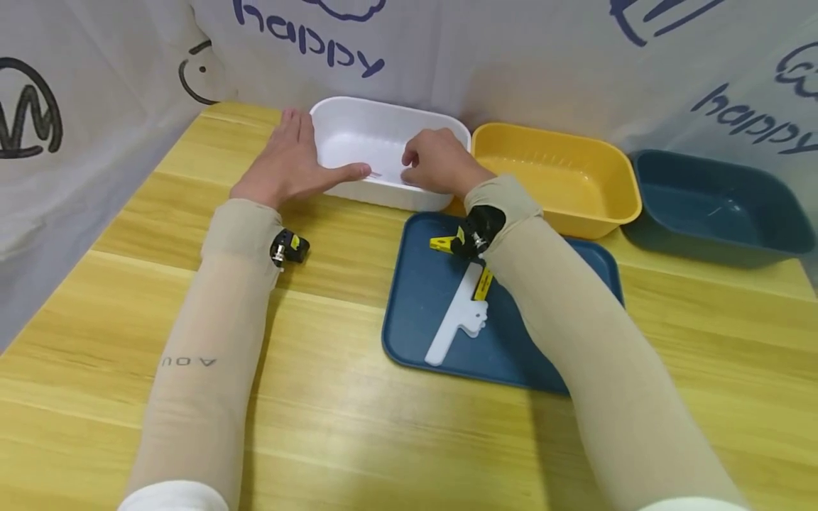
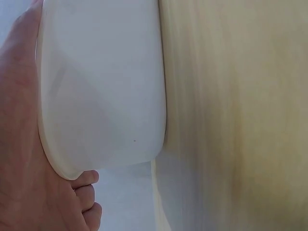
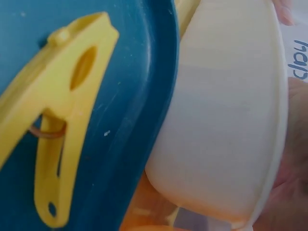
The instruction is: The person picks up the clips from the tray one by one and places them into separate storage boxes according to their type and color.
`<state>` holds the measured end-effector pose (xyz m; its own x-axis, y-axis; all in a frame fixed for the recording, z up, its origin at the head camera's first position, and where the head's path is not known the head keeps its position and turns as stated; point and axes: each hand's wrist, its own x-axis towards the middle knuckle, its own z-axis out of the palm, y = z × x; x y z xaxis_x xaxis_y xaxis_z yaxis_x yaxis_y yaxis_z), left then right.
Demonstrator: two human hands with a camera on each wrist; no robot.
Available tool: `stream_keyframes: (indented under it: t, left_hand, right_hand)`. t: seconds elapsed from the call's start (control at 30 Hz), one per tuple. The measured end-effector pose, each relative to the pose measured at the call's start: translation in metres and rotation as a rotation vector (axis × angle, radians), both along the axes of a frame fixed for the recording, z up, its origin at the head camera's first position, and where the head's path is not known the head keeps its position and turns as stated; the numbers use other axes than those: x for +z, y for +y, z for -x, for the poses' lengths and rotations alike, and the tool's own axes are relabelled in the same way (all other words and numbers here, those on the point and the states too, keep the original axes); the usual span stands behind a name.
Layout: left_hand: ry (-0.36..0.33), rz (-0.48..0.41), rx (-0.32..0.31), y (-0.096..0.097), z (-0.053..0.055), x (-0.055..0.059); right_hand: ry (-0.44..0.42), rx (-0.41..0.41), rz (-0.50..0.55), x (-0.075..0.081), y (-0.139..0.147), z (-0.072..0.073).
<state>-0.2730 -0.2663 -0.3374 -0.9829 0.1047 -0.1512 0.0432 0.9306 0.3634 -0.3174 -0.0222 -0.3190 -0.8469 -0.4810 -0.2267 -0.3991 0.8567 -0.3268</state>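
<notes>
My left hand (image 1: pixel 284 160) grips the left end of a white plastic basin (image 1: pixel 393 195). Its thumb lies over the front rim, and in the left wrist view the fingertips (image 2: pixel 85 192) curl around the basin's end below the rim. Inside the basin's right half is my right hand (image 1: pixel 441 160), back upward, with bent fingers. Whether anything is between those fingers is hidden. A small pale streak (image 1: pixel 375 174) shows on the basin floor near the left thumb, too faint to identify.
On a blue tray (image 1: pixel 409 284) lie a yellow clothespin (image 3: pixel 77 96), a white flat strip with an animal-shaped side (image 1: pixel 456 316) and a yellow piece with dark markings (image 1: pixel 483 285). Yellow (image 1: pixel 613 174) and dark teal (image 1: pixel 716 241) basins stand right of the white one, along the cloth backdrop.
</notes>
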Motion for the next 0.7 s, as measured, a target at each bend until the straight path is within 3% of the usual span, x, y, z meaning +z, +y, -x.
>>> stream_keyframes:
  t: [0.7]
  left_hand:
    - [0.006, -0.009, -0.01, 0.001, 0.001, -0.003]
  right_hand:
    - [0.177, 0.071, 0.061, 0.034, 0.03, -0.024]
